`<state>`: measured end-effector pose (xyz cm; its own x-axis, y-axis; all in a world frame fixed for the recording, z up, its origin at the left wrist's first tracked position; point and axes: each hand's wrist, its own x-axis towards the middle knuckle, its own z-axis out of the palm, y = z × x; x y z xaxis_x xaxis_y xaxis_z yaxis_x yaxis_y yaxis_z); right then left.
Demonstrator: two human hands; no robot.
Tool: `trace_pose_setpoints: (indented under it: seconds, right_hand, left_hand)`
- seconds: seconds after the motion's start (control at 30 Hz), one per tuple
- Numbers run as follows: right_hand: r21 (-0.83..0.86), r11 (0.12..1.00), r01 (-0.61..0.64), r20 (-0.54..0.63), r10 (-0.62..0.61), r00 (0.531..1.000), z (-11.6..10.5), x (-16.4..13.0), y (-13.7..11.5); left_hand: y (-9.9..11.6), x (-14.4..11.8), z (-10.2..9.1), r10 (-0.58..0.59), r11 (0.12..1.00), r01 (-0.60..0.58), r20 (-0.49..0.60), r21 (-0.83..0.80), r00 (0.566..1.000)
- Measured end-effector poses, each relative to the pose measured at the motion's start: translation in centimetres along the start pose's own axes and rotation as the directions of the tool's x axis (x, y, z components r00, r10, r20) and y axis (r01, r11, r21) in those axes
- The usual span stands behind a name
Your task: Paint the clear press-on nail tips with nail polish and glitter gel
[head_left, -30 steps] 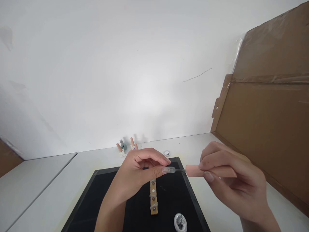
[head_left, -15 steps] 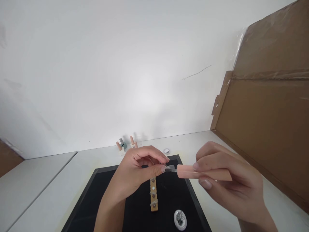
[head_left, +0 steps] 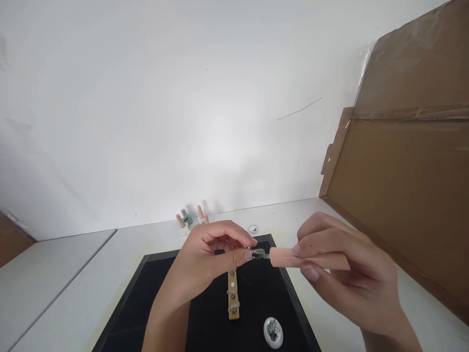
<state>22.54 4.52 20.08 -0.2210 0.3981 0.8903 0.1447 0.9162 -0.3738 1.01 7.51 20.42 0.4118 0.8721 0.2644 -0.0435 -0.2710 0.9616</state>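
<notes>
Between the thumb and fingers of my left hand [head_left: 212,256] is a clear false nail [head_left: 260,253], pinched at its near end. My right hand [head_left: 348,274] grips the long peach cap of a nail polish brush [head_left: 289,257]. The brush's dark tip reaches left to the false nail and appears to touch it. Below my left hand, a wooden strip [head_left: 233,303] lies on the black mat, carrying small round studs and several clear nail tips. My left hand hides the far end of this strip.
A black mat [head_left: 212,332] covers the white table. An oval white dish [head_left: 273,333] with dark pieces lies on it, front right. Several nail polish bottles [head_left: 184,226] stand by the wall. A small round container [head_left: 252,229] sits behind the mat; a cardboard panel [head_left: 399,181] rises at right.
The brush in my right hand has shifted very slightly up and to the right along the false nail. My left hand stays where it was.
</notes>
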Motion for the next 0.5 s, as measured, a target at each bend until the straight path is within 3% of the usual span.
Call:
trace_pose_setpoints:
  seconds: [0.5]
  right_hand:
    - [0.012,1.000,0.004,-0.008,-0.004,1.000,0.18,0.09,0.15]
  left_hand:
    - [-0.16,0.10,0.12,-0.013,1.000,0.013,0.017,0.005,1.000]
